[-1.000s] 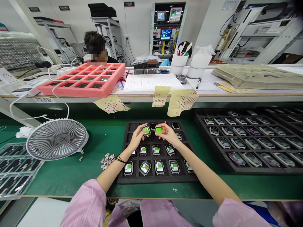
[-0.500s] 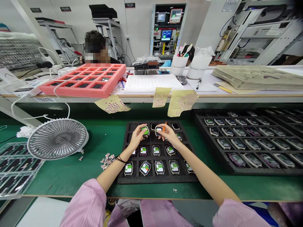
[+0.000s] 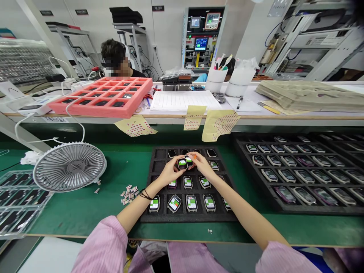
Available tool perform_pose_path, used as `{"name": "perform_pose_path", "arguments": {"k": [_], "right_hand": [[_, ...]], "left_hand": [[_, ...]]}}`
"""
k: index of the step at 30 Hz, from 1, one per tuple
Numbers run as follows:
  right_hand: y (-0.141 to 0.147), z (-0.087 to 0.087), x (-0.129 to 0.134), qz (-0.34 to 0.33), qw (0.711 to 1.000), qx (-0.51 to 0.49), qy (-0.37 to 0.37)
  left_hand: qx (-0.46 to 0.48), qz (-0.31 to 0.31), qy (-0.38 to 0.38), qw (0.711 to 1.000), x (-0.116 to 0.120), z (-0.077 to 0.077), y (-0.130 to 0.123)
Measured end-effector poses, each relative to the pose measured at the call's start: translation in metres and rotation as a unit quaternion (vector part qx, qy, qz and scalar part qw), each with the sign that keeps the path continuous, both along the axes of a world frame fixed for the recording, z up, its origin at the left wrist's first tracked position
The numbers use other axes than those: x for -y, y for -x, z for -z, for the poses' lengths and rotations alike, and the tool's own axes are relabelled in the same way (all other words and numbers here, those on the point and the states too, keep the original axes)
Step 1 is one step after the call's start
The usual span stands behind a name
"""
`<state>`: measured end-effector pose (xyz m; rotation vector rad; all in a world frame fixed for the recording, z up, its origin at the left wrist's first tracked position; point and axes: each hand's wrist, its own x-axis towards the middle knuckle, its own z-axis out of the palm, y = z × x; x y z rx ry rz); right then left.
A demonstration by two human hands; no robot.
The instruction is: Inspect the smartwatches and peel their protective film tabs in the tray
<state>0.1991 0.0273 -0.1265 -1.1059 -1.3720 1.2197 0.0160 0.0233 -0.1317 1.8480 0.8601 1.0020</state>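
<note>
Over the black foam tray (image 3: 187, 216), my left hand (image 3: 170, 170) holds a watch (image 3: 182, 163) with a green and white screen. My right hand (image 3: 200, 164) grips a second watch (image 3: 189, 161) close against the first one, the two partly overlapping. A small orange item (image 3: 195, 156) shows at my right fingertips. Several watches with lit screens lie in the tray's compartments below and right of my hands; those in its back row have dark screens.
A white fan (image 3: 69, 167) stands at left beside small scattered pieces (image 3: 129, 194). Another tray of watches (image 3: 284, 206) lies at right. On the shelf are a pink tray (image 3: 127, 110), papers and pen cups. A person (image 3: 116, 58) is beyond the shelf.
My left hand has moved right and slightly down with its watch, up to the one in my right hand. A dark-screened watch now shows in the back row where my left hand was.
</note>
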Motion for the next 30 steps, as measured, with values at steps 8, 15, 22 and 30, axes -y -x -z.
{"name": "perform_pose_path", "arguments": {"k": [8,15,22,30], "right_hand": [[0.007,0.003,0.011,-0.010,0.992,0.124,-0.019],[0.011,-0.009,0.016,-0.059,0.998,0.017,0.007],[0.005,-0.026,0.020,-0.226,0.949,-0.154,0.156],[0.006,-0.022,0.019,-0.240,0.924,-0.222,0.197]], "left_hand": [[-0.156,-0.037,-0.181,0.970,0.001,-0.001,0.003],[-0.127,-0.090,-0.280,0.947,0.004,-0.004,0.003],[-0.007,-0.075,-0.289,0.954,0.007,-0.014,0.002],[0.028,-0.029,-0.277,0.960,0.008,-0.012,0.001]]}}
